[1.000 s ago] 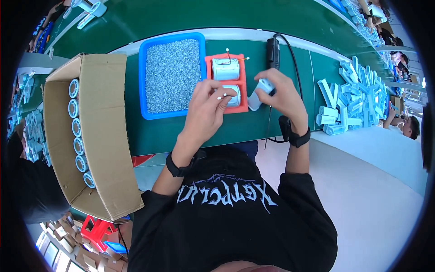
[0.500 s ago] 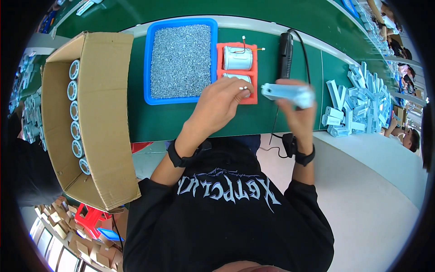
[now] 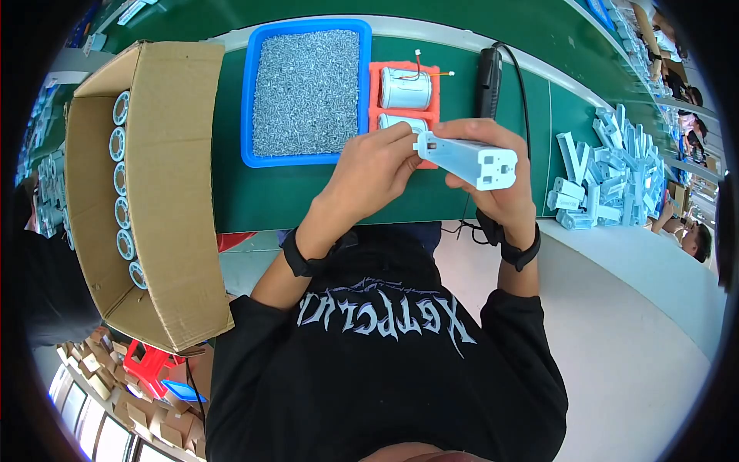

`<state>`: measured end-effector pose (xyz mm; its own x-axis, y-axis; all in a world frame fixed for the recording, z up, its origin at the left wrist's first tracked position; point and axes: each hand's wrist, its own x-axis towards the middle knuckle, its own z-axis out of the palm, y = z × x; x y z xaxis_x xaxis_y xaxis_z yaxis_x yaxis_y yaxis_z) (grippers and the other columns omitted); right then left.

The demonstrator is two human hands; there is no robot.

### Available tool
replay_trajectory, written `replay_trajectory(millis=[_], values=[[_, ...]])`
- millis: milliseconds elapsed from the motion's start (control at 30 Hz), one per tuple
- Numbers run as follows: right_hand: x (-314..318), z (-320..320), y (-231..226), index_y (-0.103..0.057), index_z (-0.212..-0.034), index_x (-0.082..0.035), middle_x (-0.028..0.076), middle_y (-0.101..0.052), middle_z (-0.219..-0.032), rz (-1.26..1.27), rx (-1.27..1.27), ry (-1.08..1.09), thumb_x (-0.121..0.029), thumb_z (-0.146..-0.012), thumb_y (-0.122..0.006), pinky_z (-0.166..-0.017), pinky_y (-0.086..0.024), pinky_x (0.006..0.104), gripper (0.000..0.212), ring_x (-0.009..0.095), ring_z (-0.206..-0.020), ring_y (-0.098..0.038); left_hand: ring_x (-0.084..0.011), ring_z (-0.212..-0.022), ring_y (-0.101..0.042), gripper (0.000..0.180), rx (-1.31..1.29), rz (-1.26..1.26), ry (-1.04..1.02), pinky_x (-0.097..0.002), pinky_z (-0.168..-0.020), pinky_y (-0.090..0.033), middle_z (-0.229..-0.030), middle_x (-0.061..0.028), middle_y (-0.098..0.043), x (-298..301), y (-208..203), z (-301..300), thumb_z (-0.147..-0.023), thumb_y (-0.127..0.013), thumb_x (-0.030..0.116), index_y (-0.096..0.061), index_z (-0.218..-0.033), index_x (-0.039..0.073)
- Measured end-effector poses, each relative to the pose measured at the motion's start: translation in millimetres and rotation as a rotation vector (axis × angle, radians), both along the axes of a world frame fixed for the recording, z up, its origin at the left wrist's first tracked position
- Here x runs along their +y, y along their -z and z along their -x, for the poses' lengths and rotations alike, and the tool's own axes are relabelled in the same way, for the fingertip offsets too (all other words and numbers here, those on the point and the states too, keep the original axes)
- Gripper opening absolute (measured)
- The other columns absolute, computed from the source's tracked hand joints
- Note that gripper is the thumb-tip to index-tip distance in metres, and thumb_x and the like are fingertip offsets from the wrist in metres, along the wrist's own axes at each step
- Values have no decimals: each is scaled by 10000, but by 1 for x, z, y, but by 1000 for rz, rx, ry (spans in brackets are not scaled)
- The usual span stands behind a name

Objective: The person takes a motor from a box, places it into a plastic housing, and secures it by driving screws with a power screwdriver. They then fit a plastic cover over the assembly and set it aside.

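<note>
Head view: the right hand [image 3: 506,199] grips a pale-blue plastic part [image 3: 466,162], its thumb and fingers closed around opposite sides, above the near side of the green table [image 3: 269,202]. The part is held tilted, its wide end with square openings toward the near right and its narrow end toward the far left. The left hand [image 3: 368,171] is at that narrow end, its fingers bunched together; their tips are partly hidden, so I cannot tell what they pinch or whether they touch the part. Just beyond the left hand lies a red holder [image 3: 375,92] with two white cylinders; the far cylinder [image 3: 406,91] trails thin wires tipped with small white connectors, and the near cylinder [image 3: 399,122] is partly covered by the hand. Left of the holder is a blue tray [image 3: 248,100] full of small metal pieces [image 3: 308,92]. Farther left, an open cardboard box [image 3: 173,185] holds a row of ring-ended parts [image 3: 121,179]. To the right of the holder lies a black corded tool [image 3: 488,83], and at far right is a heap of pale-blue pieces [image 3: 616,177].
</note>
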<state>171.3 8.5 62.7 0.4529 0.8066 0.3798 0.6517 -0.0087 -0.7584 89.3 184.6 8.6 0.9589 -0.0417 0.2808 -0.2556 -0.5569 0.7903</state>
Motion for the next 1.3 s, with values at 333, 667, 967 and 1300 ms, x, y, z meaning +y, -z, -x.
replay_trajectory(millis=[333, 667, 967, 1300], values=[[1, 5, -2, -412, -1228, -50, 207, -608, -1132, 40, -19, 38, -163, -799, -740, -816, -539, 348, 552, 293, -1023, -628, -308, -678, -579, 78, -11, 9, -9, -405, -569, -467, -778, -91, -549, -1, 0, 0, -758, -649, 57, -610, -824, 44], [-12, 3, 18, -400, -1209, -38, 212, -606, -1131, 10, 157, 112, -129, -814, -724, -838, -535, 342, 518, 286, -1066, -616, -294, -673, -583, 105, 12, 185, -60, -383, -578, -479, -770, -88, -556, -1, 4, 3, -780, -660, 71, -632, -871, 27], [13, 10, 28, -566, -1116, -42, 81, -631, -1099, -15, 265, 219, -141, -778, -754, -802, -520, 319, 399, 228, -966, -634, -285, -867, -576, 440, 60, 61, -209, -387, -762, -491, -1032, -83, -558, 13, 7, 7, -700, -754, 108, -602, -1112, 93], [18, 1, 22, -602, -1054, -36, 88, -611, -988, 371, -40, 228, -85, -763, -744, -751, -508, 347, 327, 265, -893, -621, -263, -997, -570, 555, 5, -90, -85, -385, -864, -471, -1057, -66, -609, 30, 12, -2, -585, -841, 181, -637, -1093, 95]])
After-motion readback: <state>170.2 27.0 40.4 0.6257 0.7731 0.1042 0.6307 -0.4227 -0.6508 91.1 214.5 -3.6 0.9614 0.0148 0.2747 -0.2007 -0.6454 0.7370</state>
